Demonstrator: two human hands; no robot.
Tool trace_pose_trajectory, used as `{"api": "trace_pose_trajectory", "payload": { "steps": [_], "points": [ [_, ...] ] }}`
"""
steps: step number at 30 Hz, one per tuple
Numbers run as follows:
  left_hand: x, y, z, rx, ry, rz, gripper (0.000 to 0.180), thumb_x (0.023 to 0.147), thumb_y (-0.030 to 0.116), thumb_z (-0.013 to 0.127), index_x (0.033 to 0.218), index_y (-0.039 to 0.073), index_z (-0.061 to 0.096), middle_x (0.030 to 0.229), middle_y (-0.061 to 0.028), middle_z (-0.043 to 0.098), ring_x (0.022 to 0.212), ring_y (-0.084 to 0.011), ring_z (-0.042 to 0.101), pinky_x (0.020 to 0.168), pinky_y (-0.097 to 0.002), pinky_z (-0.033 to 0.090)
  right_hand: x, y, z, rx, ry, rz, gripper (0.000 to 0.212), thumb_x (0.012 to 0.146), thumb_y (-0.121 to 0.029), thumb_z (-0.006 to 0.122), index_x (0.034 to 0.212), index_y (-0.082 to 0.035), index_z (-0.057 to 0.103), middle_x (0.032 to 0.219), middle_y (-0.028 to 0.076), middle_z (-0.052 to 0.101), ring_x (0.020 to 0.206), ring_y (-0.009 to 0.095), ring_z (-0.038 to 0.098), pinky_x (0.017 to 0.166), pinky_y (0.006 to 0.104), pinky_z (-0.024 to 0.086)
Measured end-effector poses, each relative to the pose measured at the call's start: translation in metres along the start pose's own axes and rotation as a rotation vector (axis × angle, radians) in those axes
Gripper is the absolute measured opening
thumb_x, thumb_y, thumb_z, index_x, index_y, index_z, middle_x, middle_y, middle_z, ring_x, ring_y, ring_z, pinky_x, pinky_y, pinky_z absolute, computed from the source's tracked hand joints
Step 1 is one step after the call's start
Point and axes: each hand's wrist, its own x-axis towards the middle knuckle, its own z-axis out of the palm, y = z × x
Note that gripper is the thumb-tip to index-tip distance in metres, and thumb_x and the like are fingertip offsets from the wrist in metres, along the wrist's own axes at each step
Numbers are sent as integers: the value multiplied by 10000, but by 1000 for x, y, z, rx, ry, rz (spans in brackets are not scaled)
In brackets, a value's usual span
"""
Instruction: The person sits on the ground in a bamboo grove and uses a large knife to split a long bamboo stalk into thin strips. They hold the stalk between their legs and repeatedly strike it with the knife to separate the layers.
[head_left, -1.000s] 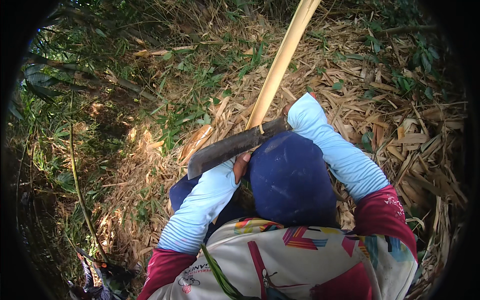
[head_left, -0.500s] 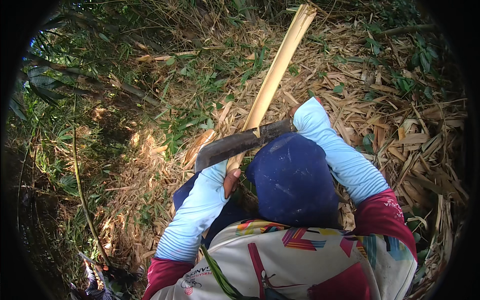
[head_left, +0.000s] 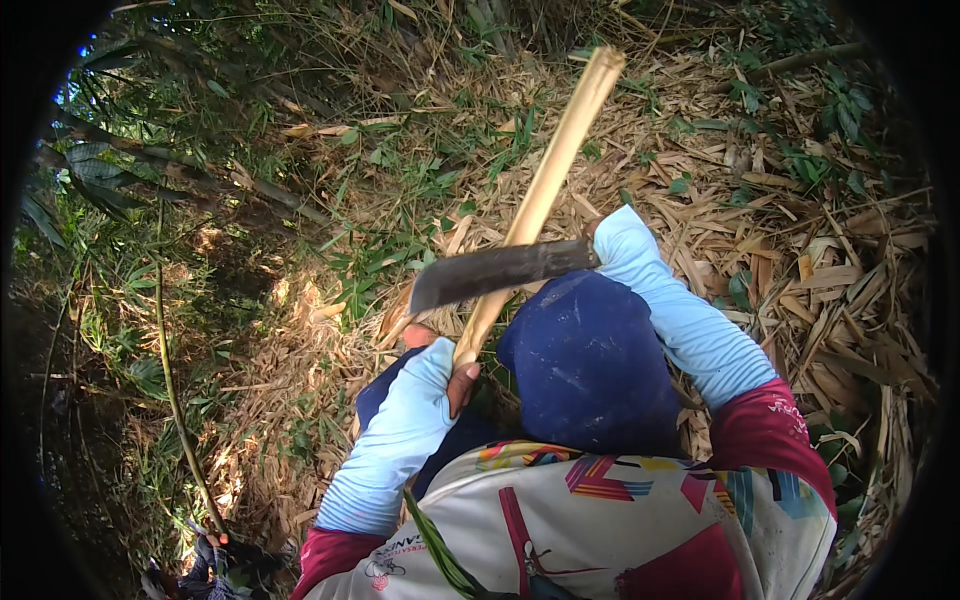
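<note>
the pale strip (head_left: 550, 185) sits lower in view than before, as does the left hand (head_left: 463, 386), clamped on its near end beside the blue-clad knee (head_left: 590, 375). the right hand (head_left: 597, 230), well apart, grips the machete (head_left: 500, 273) at its handle end, the dark blade crossing over the strip.

Lettering (head_left: 405, 558) and a small round emblem (head_left: 380, 582) mark the shirt (head_left: 465, 510), lower left of centre; pale lettering (head_left: 787, 408) marks the maroon sleeve (head_left: 740, 440), lower right.
</note>
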Motion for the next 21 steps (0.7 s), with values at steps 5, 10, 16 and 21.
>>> {"api": "trace_pose_trajectory", "payload": {
  "steps": [5, 10, 16, 21],
  "points": [
    [-10, -8, 18, 65, -90, -57, 148, 973, 189, 558, 1025, 53, 529, 632, 13, 474, 534, -87, 442, 487, -253, 356, 86, 123, 107, 15, -133, 174, 309, 825, -179, 652, 1127, -115, 650, 1123, 107, 678, 1042, 306, 654, 845, 411, 550],
    [24, 21, 15, -294, -20, -133, 224, 963, 231, 560, 1065, 40, 504, 604, -4, 490, 467, -102, 457, 429, -236, 362, -10, 9, -3, -260, -15, -50, 226, 790, -169, 681, 991, -69, 707, 1007, 157, 698, 938, 321, 684, 771, 404, 563],
    [79, 26, 18, -412, -57, -64, 274, 947, 243, 569, 1081, 8, 530, 602, -31, 527, 458, -125, 502, 429, -248, 383, -24, -21, -33, -424, 53, -200, 145, 760, -147, 647, 873, -137, 736, 920, 130, 709, 871, 308, 691, 756, 388, 548],
    [99, 26, 18, -421, -93, -61, 274, 949, 234, 561, 1078, -7, 548, 613, -48, 547, 476, -140, 527, 448, -257, 399, -28, -37, -47, -446, -26, -326, 187, 715, -206, 689, 877, -124, 736, 896, 125, 712, 878, 297, 691, 758, 384, 542]
  ]
}}
